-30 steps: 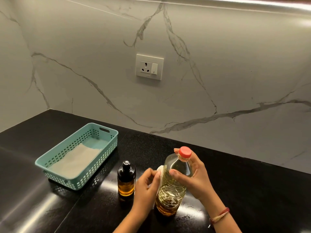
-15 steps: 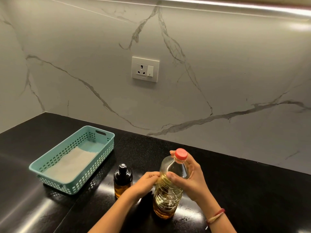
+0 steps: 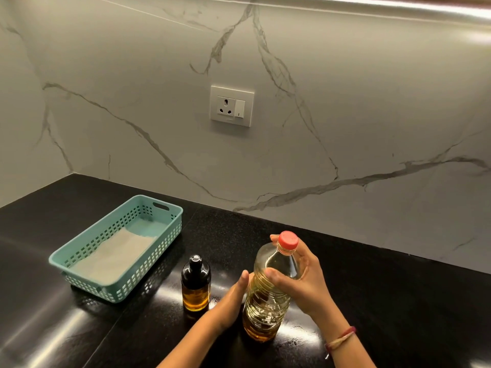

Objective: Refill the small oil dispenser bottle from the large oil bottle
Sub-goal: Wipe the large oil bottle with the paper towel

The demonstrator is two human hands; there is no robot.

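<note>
L grip [image 3: 231,304] slid lower, spread flat against lg bottle [image 3: 265,310], R grip [image 3: 305,285] wrapped round its shoulder

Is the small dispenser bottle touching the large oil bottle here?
Apart. The head view shows counter and the left hand between the small dispenser bottle and large oil bottle.

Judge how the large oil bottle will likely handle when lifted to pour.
Probably heavy low down: the large oil bottle looks over half full. Its clear ribbed plastic may flex under the gripping right hand. Tall and narrow, it could tip if pushed near the red cap.
</note>
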